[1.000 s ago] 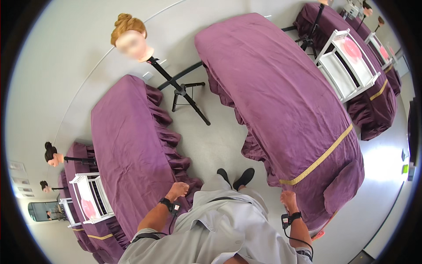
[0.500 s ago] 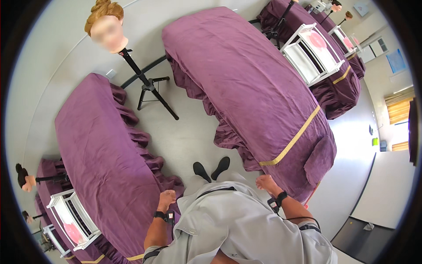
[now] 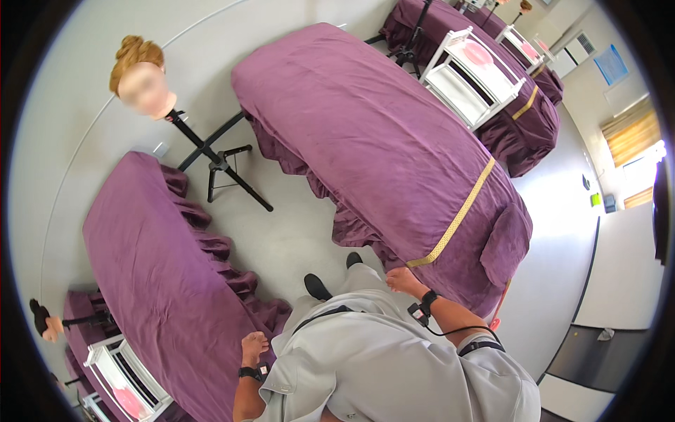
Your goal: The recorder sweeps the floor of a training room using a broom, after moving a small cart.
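My left hand [image 3: 254,346] hangs loosely curled by my left side, beside the edge of a bed [image 3: 151,260] with a purple cover. No object shows in it. Further forward, my right hand [image 3: 404,280] is also curled with nothing seen in it, close to the gathered skirt of a second purple-covered bed [image 3: 373,151]. That bed has a gold band [image 3: 457,214] across it and a purple pillow [image 3: 506,239] at its near end. A black strap with a small device sits on each wrist.
Between the beds a mannequin head [image 3: 144,88] with braided hair stands on a black tripod [image 3: 218,160]. Grey floor [image 3: 281,232] runs between the beds. White trolleys with pink items stand at the right [image 3: 472,77] and lower left [image 3: 126,380]. A curtained window [image 3: 633,137] is far right.
My right hand has swung forward and my left hand back. One shoe has moved ahead of the other. The mannequin head and tripod now sit lower and further left in view.
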